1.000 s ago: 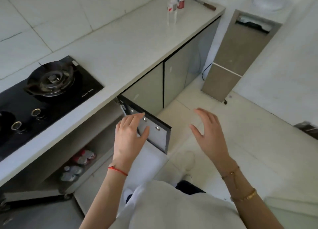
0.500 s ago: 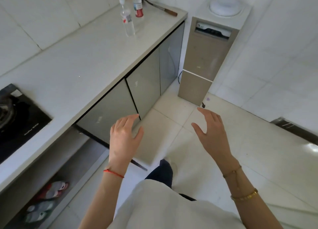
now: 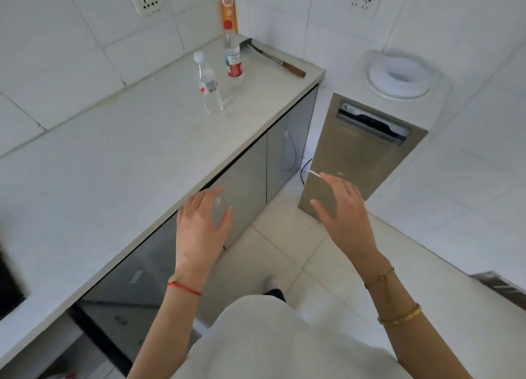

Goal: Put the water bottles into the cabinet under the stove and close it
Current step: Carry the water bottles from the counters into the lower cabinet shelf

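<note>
Two clear water bottles stand upright on the far end of the white counter (image 3: 113, 162): a white-capped bottle (image 3: 209, 89) and, behind it, a red-capped bottle (image 3: 232, 55) with a red label. My left hand (image 3: 200, 230) hovers open in front of the grey cabinet doors, fingers spread, holding nothing. My right hand (image 3: 343, 207) is open too, raised over the floor well short of the bottles. The open cabinet door (image 3: 122, 301) under the stove swings outward at lower left. The stove (image 3: 8, 290) shows only as a black corner at the left edge.
A knife (image 3: 274, 59) with a wooden handle lies at the counter's far corner beside an orange bottle (image 3: 229, 5). A beige water dispenser (image 3: 361, 148) stands on the floor right of the counter. Closed grey cabinet doors (image 3: 287, 148) run under the counter. Tiled floor lies beneath my hands.
The view has swung right, away from the stove toward the bottles. My left hand has let go of the cabinet door's edge. Both hands stay open and have risen forward.
</note>
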`<state>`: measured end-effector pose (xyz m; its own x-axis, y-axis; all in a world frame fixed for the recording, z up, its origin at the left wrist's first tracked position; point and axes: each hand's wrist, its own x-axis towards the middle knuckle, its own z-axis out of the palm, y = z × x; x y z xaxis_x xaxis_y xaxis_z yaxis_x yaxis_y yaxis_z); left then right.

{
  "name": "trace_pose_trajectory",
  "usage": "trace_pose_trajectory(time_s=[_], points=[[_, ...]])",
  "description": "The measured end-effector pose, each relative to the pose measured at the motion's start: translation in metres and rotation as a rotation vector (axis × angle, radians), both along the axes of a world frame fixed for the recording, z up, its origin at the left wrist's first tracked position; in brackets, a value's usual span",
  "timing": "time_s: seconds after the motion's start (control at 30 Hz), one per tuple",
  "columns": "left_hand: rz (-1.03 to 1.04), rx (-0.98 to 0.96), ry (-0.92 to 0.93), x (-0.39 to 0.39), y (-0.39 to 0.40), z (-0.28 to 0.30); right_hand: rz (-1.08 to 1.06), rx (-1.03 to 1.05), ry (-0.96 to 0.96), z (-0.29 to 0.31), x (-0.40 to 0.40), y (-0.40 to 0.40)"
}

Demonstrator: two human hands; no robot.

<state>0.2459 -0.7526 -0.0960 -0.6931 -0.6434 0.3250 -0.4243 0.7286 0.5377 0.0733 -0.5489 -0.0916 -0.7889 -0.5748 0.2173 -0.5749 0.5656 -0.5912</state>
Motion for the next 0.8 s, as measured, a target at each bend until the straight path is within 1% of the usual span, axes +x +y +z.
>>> trace_pose_trajectory(time_s=[0.13, 0.37, 0.63, 0.8], points=[[0.039, -0.001, 0.021, -0.059, -0.043, 0.012, 0.051, -0.034, -0.006, 0.010, -0.066, -0.053], [0.115, -0.034, 0.008, -0.139, -0.103, 0.025, 0.157, -0.059, -0.038, 0.016, -0.159, -0.130], [0.249, -0.036, 0.038, -0.227, -0.148, 0.028, 0.299, -0.054, -0.015, 0.011, -0.268, -0.211], [0.342, -0.033, 0.058, -0.288, -0.172, 0.035, 0.405, -0.054, 0.003, 0.021, -0.341, -0.260]])
